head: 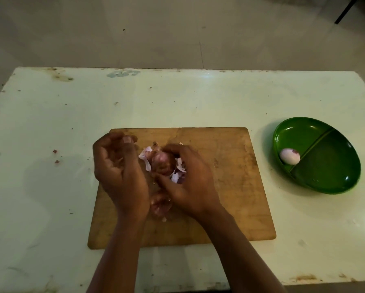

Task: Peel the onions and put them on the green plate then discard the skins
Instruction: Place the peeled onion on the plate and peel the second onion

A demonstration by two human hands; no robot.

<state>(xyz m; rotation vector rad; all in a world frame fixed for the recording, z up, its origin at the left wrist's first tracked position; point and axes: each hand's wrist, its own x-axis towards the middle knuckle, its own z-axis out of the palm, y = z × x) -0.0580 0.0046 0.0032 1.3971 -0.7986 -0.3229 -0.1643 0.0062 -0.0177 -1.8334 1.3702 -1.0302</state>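
Note:
A wooden cutting board lies on the table's middle. On it sits an unpeeled reddish onion with loose pale skins around it. My right hand curls round this onion from the right, thumb below and fingers over its top. My left hand stays just left of the pile, fingers loosely curled, with nothing seen in it. A second reddish onion lies between my wrists. A peeled whitish onion rests in the left compartment of the green divided plate at the right.
The pale green table is stained, with small skin scraps left of the board. Its far edge meets a tiled floor. A dark chair leg shows at top right.

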